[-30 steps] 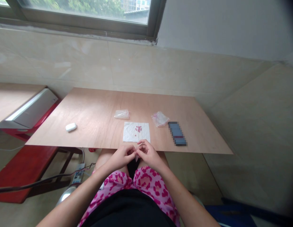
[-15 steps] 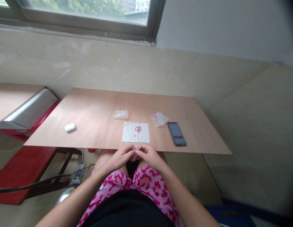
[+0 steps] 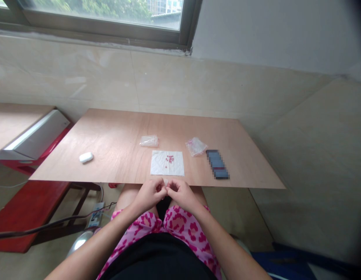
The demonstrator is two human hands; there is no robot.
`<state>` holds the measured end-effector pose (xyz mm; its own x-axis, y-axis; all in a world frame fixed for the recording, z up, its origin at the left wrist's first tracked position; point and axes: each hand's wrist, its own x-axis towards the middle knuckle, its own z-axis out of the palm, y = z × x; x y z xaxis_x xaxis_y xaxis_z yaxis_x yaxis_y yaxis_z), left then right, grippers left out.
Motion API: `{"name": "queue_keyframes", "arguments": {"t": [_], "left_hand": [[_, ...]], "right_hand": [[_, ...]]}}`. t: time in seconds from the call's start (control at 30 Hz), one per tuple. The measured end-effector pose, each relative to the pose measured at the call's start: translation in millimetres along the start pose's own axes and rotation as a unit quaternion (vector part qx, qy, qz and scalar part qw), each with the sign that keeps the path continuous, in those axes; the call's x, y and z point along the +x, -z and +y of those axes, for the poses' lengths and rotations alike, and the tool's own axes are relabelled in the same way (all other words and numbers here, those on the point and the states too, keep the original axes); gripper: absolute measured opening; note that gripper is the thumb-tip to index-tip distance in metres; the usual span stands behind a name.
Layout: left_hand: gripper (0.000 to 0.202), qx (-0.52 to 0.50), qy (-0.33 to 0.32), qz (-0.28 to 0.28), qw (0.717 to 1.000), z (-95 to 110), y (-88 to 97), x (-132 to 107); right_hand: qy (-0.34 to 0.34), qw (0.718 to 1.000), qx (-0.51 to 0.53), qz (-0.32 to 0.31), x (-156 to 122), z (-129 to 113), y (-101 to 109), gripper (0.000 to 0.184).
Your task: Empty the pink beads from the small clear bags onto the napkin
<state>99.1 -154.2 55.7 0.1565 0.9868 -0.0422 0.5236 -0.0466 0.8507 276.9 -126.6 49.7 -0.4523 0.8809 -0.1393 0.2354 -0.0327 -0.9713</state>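
At table edge (image 3: 116, 182) | hands (image 3: 149, 194) pinch clear bag (image 3: 165, 181) | upright, tip up

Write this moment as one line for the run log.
left hand: pinches small translucent item | right hand: same item | nearby: white tissue, pink pieces

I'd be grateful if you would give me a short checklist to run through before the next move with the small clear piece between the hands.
1. Right hand and left hand close together at the board's near edge: ok.
2. Small clear piece between the hands, its top showing: ok; which hand grips it: cannot tell.
3. Whether that piece has anything inside: cannot tell.
4. Pink pieces bunched on the white tissue: ok.
5. Clear bag lying beyond the tissue on the wooden board: ok; whether it is open: cannot tell.
6. Second clear bag, with pink inside: ok; how many pieces it holds: cannot tell.
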Motion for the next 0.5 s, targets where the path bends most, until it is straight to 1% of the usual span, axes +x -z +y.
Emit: {"name": "queue_keyframes", "arguments": {"t": [0.1,0.27,0.4,0.5], "left_hand": [[0.017,0.006,0.004,0.003,1.000,-0.9,-0.4,-0.2],[0.016,0.030,0.010,0.027,0.999,-1.9,-0.1,-0.5],[0.018,0.005,0.020,0.026,0.999,-0.7,1.8,-0.6],[0.021,-0.019,0.025,0.039,0.999,0.0,3.3,-0.1]], "right_hand": [[-0.004,1.000,-0.002,0.005,-0.3,0.0,-0.2,0.012],[0.006,0.999,-0.032,0.018,-1.1,2.1,-2.8,0.015],[0.011,0.999,-0.012,0.028,-1.7,2.8,-4.3,0.011],[0.030,0.999,0.003,0.036,-3.5,-1.1,-2.8,0.009]]}}
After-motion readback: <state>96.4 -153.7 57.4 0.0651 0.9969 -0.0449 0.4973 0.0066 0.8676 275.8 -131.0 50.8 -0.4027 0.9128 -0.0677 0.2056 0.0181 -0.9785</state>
